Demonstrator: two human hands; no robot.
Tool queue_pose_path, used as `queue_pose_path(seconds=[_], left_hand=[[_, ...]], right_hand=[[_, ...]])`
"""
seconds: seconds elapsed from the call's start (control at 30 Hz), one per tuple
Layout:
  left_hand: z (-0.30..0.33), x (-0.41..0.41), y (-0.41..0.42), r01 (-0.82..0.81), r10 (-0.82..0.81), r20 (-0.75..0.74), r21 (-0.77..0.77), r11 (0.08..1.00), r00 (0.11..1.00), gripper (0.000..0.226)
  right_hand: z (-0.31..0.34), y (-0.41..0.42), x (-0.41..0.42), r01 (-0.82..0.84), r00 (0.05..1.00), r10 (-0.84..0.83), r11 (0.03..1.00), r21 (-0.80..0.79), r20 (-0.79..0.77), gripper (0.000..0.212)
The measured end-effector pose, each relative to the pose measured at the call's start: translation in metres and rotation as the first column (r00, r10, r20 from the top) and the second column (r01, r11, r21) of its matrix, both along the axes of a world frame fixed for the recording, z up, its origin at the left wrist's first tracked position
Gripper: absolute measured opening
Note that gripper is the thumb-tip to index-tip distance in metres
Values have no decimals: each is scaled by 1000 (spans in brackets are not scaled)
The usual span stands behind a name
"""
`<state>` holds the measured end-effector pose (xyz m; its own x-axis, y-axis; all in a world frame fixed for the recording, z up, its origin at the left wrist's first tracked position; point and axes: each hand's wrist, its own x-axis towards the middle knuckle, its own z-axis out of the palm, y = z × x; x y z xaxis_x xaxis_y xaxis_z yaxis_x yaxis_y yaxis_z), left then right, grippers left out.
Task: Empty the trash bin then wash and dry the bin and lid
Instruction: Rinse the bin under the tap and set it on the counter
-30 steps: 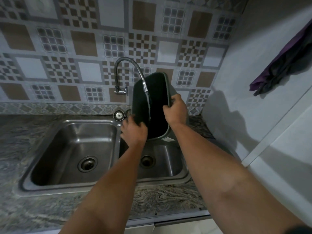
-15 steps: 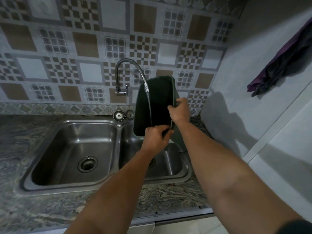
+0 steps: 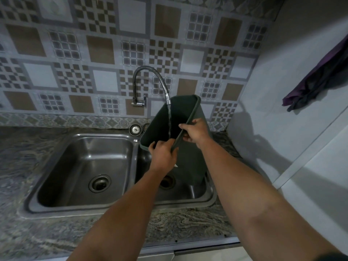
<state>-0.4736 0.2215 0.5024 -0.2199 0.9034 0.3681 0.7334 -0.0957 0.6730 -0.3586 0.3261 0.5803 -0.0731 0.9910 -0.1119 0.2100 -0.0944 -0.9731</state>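
A dark green bin [image 3: 195, 159] stands tilted in the right basin of the steel sink [image 3: 207, 196], its opening turned toward me. Water runs from the flexible tap [image 3: 150, 80] into the bin. My right hand [image 3: 195, 132] grips the bin's right rim, thumb inside. My left hand [image 3: 162, 154] holds the near corner of the rim, fingers curled over the edge. No lid is in view.
The left basin [image 3: 75, 166] has a drain in its floor. Two round strainers [image 3: 134, 129] lie on the marbled counter [image 3: 28, 144] behind the sink. A dark purple cloth [image 3: 318, 81] hangs on the white wall at right.
My left hand moved from the bin's left side to its near rim corner. The bin swung upright and lower into the right basin, and the view tilted slightly.
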Motion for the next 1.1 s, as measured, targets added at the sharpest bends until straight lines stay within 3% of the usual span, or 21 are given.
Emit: queue_pose_path(seconds=[0.17,0.33,0.43,0.57,0.63,0.7,0.8,1.1], left_hand=[[-3,-11,-4,36,-28,-61,137,990,998,13],[-16,-26,-6,76,-19,-237,233,969,971,17],[-24,-39,-4,87,-13,-315,222,971,949,27],[-18,-56,5,-45,46,-375,11,999,926,18],[-9,-56,11,-148,92,-332,-149,978,939,21],[0,-46,18,-196,134,-287,-202,960,949,35],[9,-22,28,-173,135,-226,-157,972,965,42],[9,14,41,-107,108,49,-28,994,993,30]], right_hand=[[7,19,20,-34,994,23,993,-112,-102,20],[28,55,45,0,987,-28,985,-172,-159,38],[38,63,56,-20,993,-3,983,-184,-120,57],[39,60,47,-66,995,50,980,-185,-91,34],[34,54,34,-32,995,16,985,-167,-98,41],[28,48,19,14,996,-27,990,-140,-87,54],[17,34,2,86,995,-91,992,-91,-48,61],[-4,-7,-2,88,996,-89,995,-36,-26,36]])
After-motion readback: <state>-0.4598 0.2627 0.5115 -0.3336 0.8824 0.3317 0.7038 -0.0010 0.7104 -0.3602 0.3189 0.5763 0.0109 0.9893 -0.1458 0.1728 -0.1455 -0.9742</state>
